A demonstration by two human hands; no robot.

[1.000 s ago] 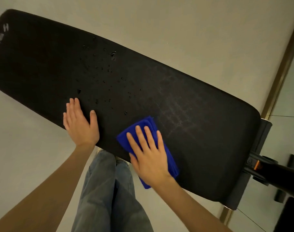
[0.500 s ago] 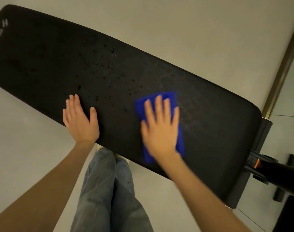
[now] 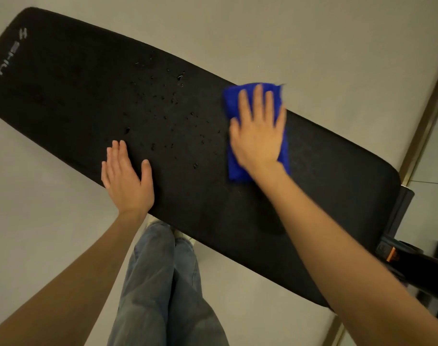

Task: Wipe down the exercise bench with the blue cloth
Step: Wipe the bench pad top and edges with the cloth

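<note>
Grey floor (image 3: 288, 33), black bench (image 3: 75, 91) — right hand (image 3: 259, 136) flat, grip open, pressing blue cloth (image 3: 234, 168); left hand (image 3: 128, 178) open, flat on bench.

Home gym/workout rm is suggested by long black padded exercise bench (image 3: 75, 83) under the right hand (image 3: 259, 131), grey floor (image 3: 288, 33) beyond.

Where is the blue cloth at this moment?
In the head view, the blue cloth lies on the black bench pad at its far edge, right of the water droplets, flat under the right hand.
</note>
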